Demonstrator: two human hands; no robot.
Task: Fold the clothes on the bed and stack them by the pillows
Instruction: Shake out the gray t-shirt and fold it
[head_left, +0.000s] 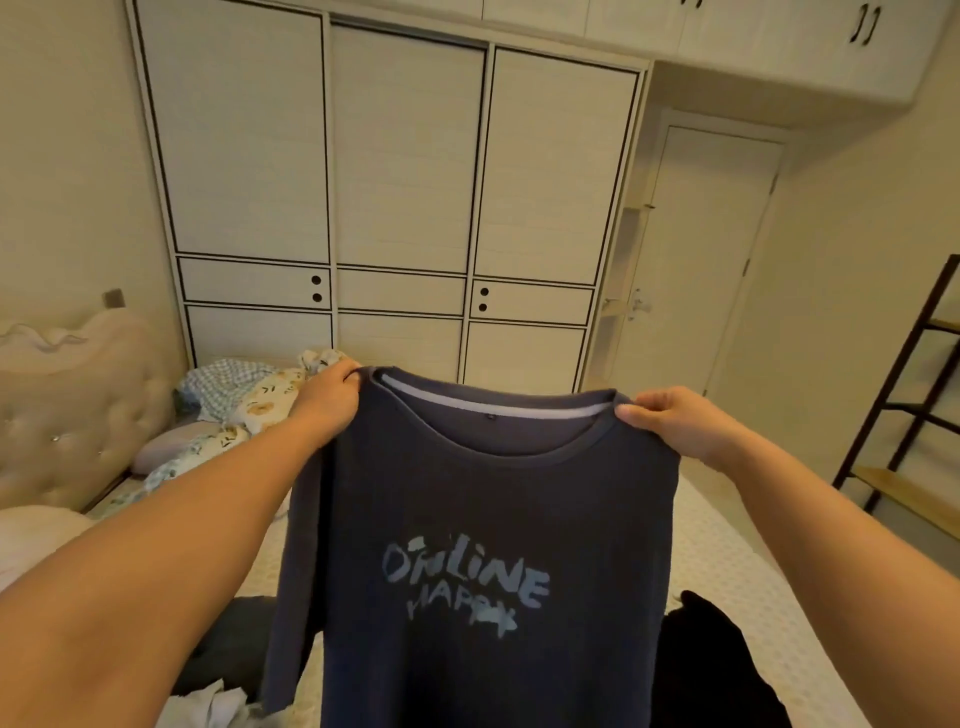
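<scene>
1. The navy T-shirt (483, 519) is up in the air in front of you, held over the bed (727, 561), front facing you, pale blue lettering across the chest reading "ONLINE" with a blurrier word under it.
2. Your left hand (327, 400) grips the shirt's left shoulder right beside the collar, fingers curled over the top edge of the fabric.
3. Your right hand (675, 421) pinches the other shoulder, thumb on the near side, fingers wrapped behind the cloth.
4. Between your hands the neckline sags in a shallow curve, its light inner band showing; the body hangs straight down and runs out of the bottom of the view.
5. Under the shirt, a black garment (711, 670) lies on the bed at lower right, and a dark grey garment (228, 649) lies at lower left with a crumpled white cloth (218, 704) just beside it.
6. Further up the bed on the left, by the padded headboard (67, 415), there's a floral pillow (265, 400) with a checked cloth (228, 384) bunched next to it.
7. Beyond the bed stands a white wardrobe (405, 182) with dark-trimmed panels, a white door (711, 249) to its right, and a dark-framed shelf (904, 415) at the far right edge.
</scene>
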